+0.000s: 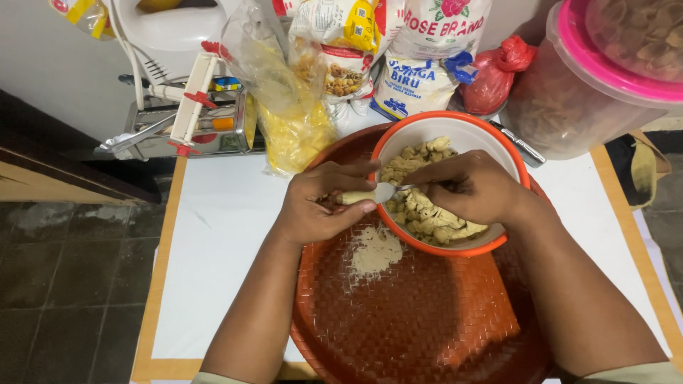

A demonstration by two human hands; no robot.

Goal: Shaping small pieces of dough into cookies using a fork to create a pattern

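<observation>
My left hand [320, 203] pinches a small pale piece of dough [353, 197] at the left rim of an orange-rimmed white bowl [469, 131]. The bowl holds several lumps of dough filling [427, 213]. Over the bowl, my right hand [473, 185] grips a metal spoon [385, 192] whose tip touches the dough piece. The bowl rests on a round orange woven tray [413, 320]. A small heap of flour [373, 252] lies on the tray just below my left hand.
Behind the bowl stand flour bags [427, 57], a snack packet [334, 67], a clear bag of yellow stuff [292, 128] and a red bag [494, 71]. A clear tub with a pink lid [590, 78] is at the right. A metal pasta machine [192, 124] sits far left.
</observation>
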